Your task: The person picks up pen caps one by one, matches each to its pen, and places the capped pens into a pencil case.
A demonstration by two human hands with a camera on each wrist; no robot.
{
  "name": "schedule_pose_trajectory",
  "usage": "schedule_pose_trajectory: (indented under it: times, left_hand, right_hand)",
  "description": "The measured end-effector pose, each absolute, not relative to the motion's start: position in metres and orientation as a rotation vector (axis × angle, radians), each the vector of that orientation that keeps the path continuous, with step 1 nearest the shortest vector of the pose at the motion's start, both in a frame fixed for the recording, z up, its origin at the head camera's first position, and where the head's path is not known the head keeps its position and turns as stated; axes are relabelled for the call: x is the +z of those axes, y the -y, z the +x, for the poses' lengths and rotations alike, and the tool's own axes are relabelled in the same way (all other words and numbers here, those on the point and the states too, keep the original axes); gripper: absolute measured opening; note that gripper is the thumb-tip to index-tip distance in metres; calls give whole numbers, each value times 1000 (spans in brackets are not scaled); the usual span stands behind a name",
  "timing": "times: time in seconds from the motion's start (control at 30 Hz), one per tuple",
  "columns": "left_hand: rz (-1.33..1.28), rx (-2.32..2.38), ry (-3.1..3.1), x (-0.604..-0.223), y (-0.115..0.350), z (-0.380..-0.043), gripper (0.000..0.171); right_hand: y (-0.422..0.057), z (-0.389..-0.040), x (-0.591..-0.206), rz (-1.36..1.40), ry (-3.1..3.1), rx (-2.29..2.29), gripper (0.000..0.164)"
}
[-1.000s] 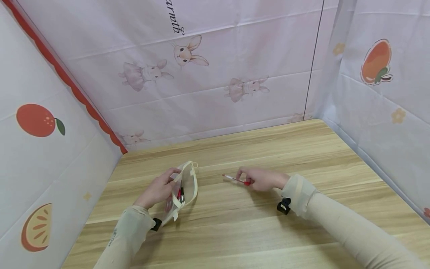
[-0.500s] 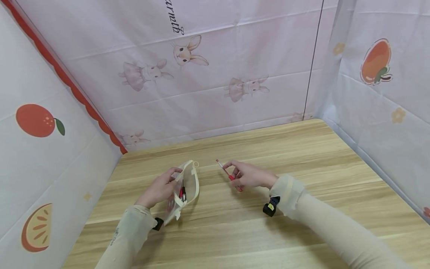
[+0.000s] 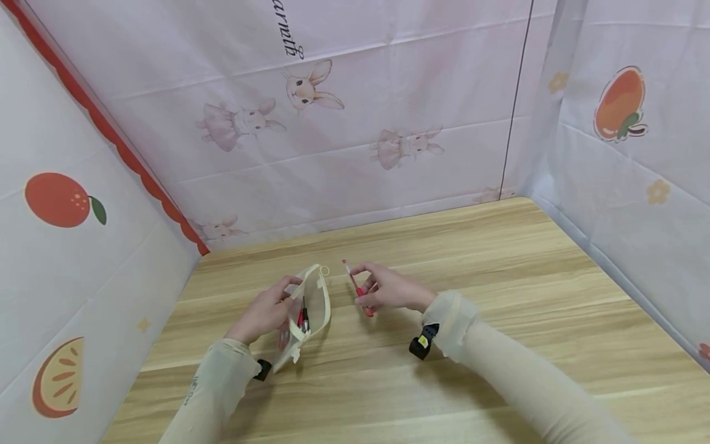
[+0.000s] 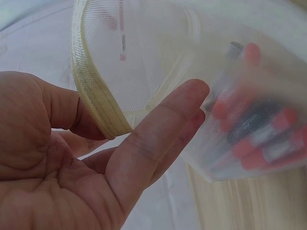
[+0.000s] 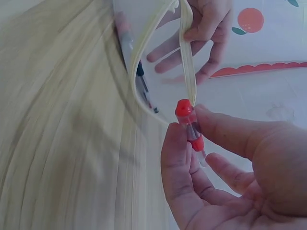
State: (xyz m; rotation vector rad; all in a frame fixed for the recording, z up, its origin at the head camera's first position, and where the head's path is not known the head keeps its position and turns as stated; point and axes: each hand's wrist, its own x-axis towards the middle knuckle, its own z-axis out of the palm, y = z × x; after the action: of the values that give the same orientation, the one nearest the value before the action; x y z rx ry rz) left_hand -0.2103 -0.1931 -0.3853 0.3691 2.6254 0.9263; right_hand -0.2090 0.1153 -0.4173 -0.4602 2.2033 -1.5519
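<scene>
My left hand point(image 3: 265, 316) pinches one zipper-edged side of a see-through mesh zip pouch point(image 3: 318, 302), whose mouth gapes towards the right. Thumb and fingers lie on opposite sides of the cream zipper edge point(image 4: 96, 98) in the left wrist view. Inside, several pens point(image 4: 261, 132) with red, black and silver parts are bunched at the bottom. My right hand point(image 3: 391, 290) holds a red pen point(image 3: 355, 283) with a clear barrel just right of the pouch. In the right wrist view, thumb and fingertips pinch its red-ended part point(image 5: 184, 110), facing the pouch mouth.
All of this is over a wood-grain table point(image 3: 444, 370). Printed cloth walls stand at its back and sides: a rabbit-patterned back wall point(image 3: 355, 172), a fruit-printed left wall point(image 3: 100, 290) and a right wall point(image 3: 610, 185). Each wrist wears a small black camera point(image 3: 420, 346).
My right hand has moved left towards the pouch with the pen, and the pen has turned so its thin end points more away from me. My left hand and the pouch hardly moved.
</scene>
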Motion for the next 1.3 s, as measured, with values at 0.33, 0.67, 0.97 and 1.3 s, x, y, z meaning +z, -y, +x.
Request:
schedule_pose_trajectory:
  times: [0.33, 0.67, 0.97, 1.3]
  left_hand:
    - [358, 968, -2603, -384, 190, -212, 42]
    - [361, 1004, -2583, -386, 191, -212, 43]
    - [348, 1001, -2590, -385, 190, -212, 42]
    - [350, 1018, -2573, -384, 189, -212, 42]
  right_hand:
    - [-88, -214, -419, -423, -2105, -1655, 69]
    - [-65, -217, -421, -394, -2042, -1716, 71]
    - [-49, -215, -421, -415, -2009, -1714, 70]
    - [-40, -218, -424, -387, -2051, -1696, 67]
